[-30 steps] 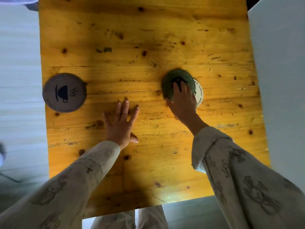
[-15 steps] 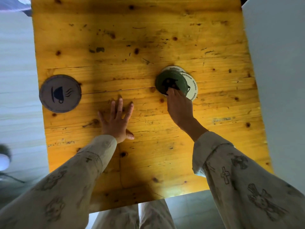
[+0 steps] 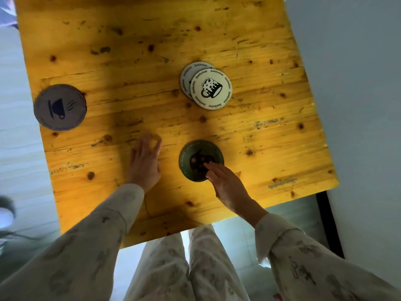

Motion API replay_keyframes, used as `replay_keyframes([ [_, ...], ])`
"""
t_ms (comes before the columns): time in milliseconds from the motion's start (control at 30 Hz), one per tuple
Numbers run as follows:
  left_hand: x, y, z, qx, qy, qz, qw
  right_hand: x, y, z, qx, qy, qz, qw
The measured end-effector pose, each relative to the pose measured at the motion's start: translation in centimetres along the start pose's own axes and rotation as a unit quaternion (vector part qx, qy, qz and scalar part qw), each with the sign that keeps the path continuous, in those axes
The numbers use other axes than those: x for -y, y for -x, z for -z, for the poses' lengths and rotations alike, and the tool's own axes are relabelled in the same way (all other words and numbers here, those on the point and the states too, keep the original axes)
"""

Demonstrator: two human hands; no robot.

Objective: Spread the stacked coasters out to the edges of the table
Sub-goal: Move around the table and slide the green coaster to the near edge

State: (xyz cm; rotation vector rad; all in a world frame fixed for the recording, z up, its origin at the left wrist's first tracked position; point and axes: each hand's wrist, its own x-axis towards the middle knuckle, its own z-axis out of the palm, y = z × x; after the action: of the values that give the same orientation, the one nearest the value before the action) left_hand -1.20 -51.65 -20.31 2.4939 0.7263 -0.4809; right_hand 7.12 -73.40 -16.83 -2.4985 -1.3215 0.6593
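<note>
A dark green coaster (image 3: 195, 157) lies on the yellow wooden table (image 3: 152, 51), toward its near edge. The fingertips of my right hand (image 3: 227, 187) press on the coaster's near right part. Two white coasters with a mug print (image 3: 211, 89) lie overlapping in the table's middle, the upper one shifted to the right of the lower one (image 3: 188, 74). A grey coaster with a steaming cup print (image 3: 60, 107) rests at the left edge. My left hand (image 3: 145, 161) lies flat on the wood, fingers together, left of the green coaster, holding nothing.
A white wall or panel (image 3: 351, 105) runs along the table's right side. Pale floor (image 3: 17, 148) lies to the left. My legs (image 3: 184, 268) show below the near edge.
My right hand has slid the green coaster off the stack toward the near edge, uncovering two white coasters. My left hand stays flat on the wood, its fingers now closer together.
</note>
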Motion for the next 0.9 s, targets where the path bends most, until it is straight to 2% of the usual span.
replay_keyframes([
  [100,-2.6,2.8,-1.7,-0.013,0.05,-0.031,0.998,-1.3,2.0,-0.4,0.006,0.022,-0.001,1.0],
  [167,-4.1,3.4,-2.3,-0.018,0.09,-0.043,0.995,-2.0,2.8,-0.6,0.04,0.015,-0.022,0.999],
  [233,-5.9,3.0,-2.5,-0.003,0.138,-0.061,0.989,-2.3,3.9,-0.9,0.016,-0.039,-0.081,0.996],
  [300,-7.3,2.0,-2.4,0.028,0.164,-0.066,0.984,-2.0,4.4,-1.0,-0.034,-0.145,-0.2,0.968],
  [333,-7.8,1.5,-2.3,0.049,0.17,-0.059,0.982,-1.7,4.3,-0.8,-0.054,-0.224,-0.274,0.934],
  [367,-8.1,1.1,-2.2,0.068,0.176,-0.05,0.981,-1.4,4.1,-0.6,-0.064,-0.325,-0.344,0.879],
  [433,-8.5,0.9,-2.2,0.098,0.196,-0.031,0.975,-1.0,3.6,0.0,-0.055,-0.527,-0.429,0.732],
  [467,-8.6,1.1,-2.3,0.107,0.206,-0.022,0.972,-0.9,3.4,0.3,-0.047,-0.588,-0.439,0.678],
  [500,-8.6,1.4,-2.5,0.112,0.215,-0.013,0.97,-0.9,3.1,0.6,-0.041,-0.616,-0.446,0.648],
  [533,-8.5,2.0,-2.7,0.112,0.223,-0.004,0.968,-0.8,2.9,0.8,-0.038,-0.626,-0.452,0.635],
  [567,-8.3,2.7,-3.0,0.104,0.232,0.007,0.967,-0.9,2.7,0.9,-0.037,-0.627,-0.454,0.632],
  [600,-8.1,3.5,-3.3,0.089,0.243,0.02,0.966,-1.0,2.6,0.8,-0.039,-0.611,-0.453,0.648],
  [700,-7.8,6.7,-4.7,0.052,0.302,0.06,0.95,-1.0,2.4,0.7,-0.046,-0.527,-0.442,0.724],
  [800,-7.6,9.8,-5.7,0.076,0.359,0.086,0.926,-1.0,2.4,0.4,-0.049,-0.483,-0.434,0.759],
  [900,-7.3,9.8,-5.5,0.077,0.358,0.1,0.925,-1.0,2.3,0.2,-0.055,-0.437,-0.424,0.791],
])
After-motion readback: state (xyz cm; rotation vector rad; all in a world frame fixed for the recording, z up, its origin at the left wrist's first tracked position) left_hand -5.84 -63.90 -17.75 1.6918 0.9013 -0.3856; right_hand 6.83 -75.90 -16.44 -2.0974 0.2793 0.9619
